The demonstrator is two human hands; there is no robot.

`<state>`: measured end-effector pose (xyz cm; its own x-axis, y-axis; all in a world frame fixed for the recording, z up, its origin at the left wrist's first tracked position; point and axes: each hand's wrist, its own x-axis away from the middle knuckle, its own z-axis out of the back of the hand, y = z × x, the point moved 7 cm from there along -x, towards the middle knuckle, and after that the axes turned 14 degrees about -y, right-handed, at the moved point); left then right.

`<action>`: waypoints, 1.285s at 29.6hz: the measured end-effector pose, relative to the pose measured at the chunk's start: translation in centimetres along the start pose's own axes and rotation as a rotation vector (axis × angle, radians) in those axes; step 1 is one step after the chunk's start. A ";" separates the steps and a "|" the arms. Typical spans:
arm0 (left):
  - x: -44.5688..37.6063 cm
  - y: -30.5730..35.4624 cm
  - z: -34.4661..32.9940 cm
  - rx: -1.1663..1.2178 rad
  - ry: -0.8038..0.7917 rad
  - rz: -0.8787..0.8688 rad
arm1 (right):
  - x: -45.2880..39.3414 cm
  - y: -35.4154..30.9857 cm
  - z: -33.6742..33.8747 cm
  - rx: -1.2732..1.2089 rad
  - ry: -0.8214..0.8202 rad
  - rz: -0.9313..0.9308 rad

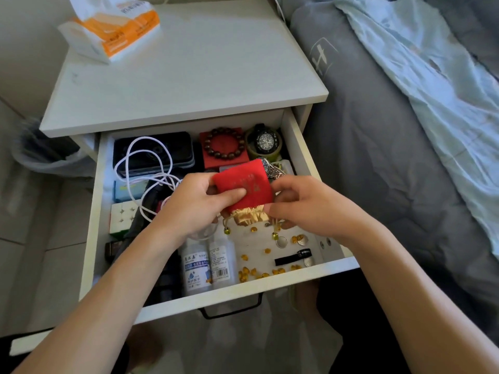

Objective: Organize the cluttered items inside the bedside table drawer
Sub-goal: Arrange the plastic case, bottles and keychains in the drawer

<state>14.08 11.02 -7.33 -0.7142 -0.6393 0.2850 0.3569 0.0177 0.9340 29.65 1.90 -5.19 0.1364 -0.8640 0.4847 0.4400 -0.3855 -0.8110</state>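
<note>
The white drawer of the bedside table stands pulled out. Above its middle, my left hand and my right hand both grip a small red drawstring pouch with a gold rim; its mouth points down toward me. Several loose amber beads and coins lie scattered on the drawer floor below. At the back sit a wooden bead bracelet on a red box, a black watch and a silver watch.
A white cable loops over a dark case at the back left. A cube puzzle and two white bottles lie nearer the front. A tissue pack sits on the tabletop. The bed borders the right side.
</note>
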 end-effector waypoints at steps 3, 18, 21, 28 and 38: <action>0.1 -0.4 0.4 0.135 0.036 0.035 | 0.1 0.1 -0.6 -0.036 -0.014 0.013; 1.7 3.4 -0.9 -0.505 0.106 -0.269 | -2.0 -1.6 0.4 -0.080 0.160 0.021; 1.2 2.6 -0.3 -0.475 0.096 -0.235 | -2.5 -1.8 0.1 0.037 0.111 0.017; 0.5 1.9 -0.2 -0.488 0.043 -0.164 | -3.0 -1.3 0.6 0.179 0.083 -0.027; 0.8 2.1 -1.0 -0.558 0.013 -0.150 | -3.5 -2.0 0.1 0.257 0.062 0.045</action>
<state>14.86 9.77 -5.34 -0.7754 -0.6128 0.1525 0.5184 -0.4799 0.7078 28.39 5.72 -5.19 0.1100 -0.8997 0.4225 0.6466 -0.2580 -0.7179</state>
